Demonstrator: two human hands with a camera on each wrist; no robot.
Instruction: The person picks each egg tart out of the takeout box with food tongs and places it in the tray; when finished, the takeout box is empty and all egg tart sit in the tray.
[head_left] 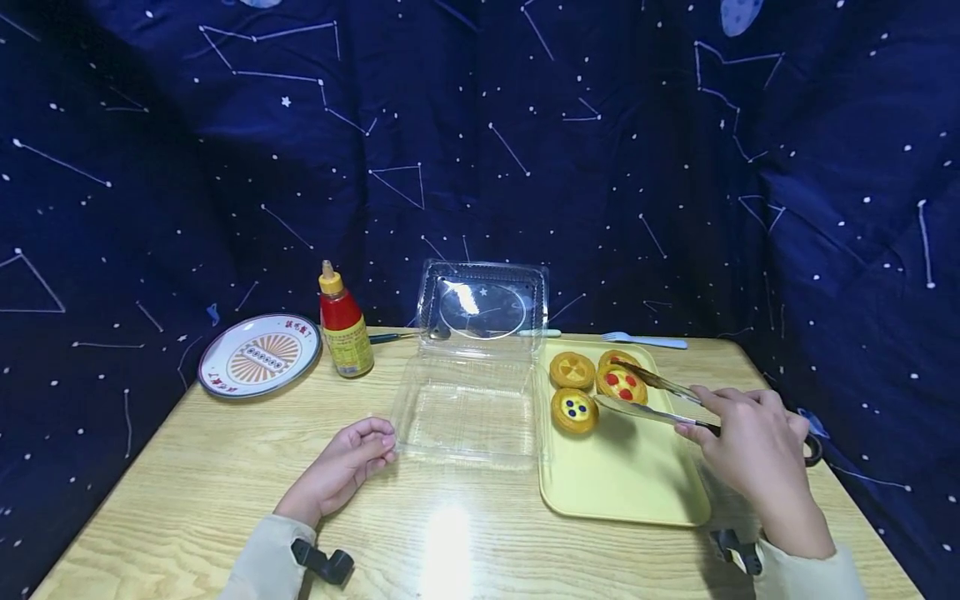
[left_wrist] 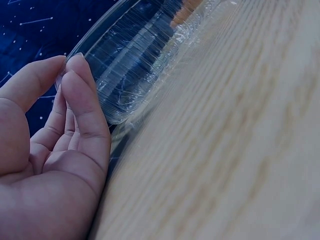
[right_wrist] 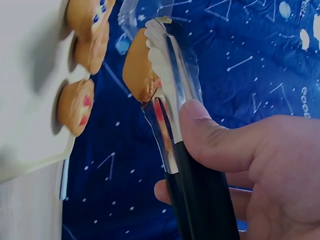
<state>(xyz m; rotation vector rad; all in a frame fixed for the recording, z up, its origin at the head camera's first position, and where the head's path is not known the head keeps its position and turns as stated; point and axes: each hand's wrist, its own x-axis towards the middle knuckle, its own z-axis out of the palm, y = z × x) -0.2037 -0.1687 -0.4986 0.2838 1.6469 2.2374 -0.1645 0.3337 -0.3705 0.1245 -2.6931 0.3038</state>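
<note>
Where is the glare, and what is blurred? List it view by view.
Head view: a bright glare patch on the table and a reflection on the clear box lid; edges bend wide-angle. Left wrist view: the table grain smears soft near the lens. Right wrist view: the tongs are sharp, the tarts softer.

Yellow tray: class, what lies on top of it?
On the yellow tray lie four tarts; tongs in the right hand grip the red-dotted one, partly hiding the rear tart.

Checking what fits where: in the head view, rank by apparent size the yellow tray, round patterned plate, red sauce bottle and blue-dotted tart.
1. Yellow rectangular plastic tray
2. Round patterned plate
3. Red squeeze sauce bottle
4. Blue-dotted round tart
</note>
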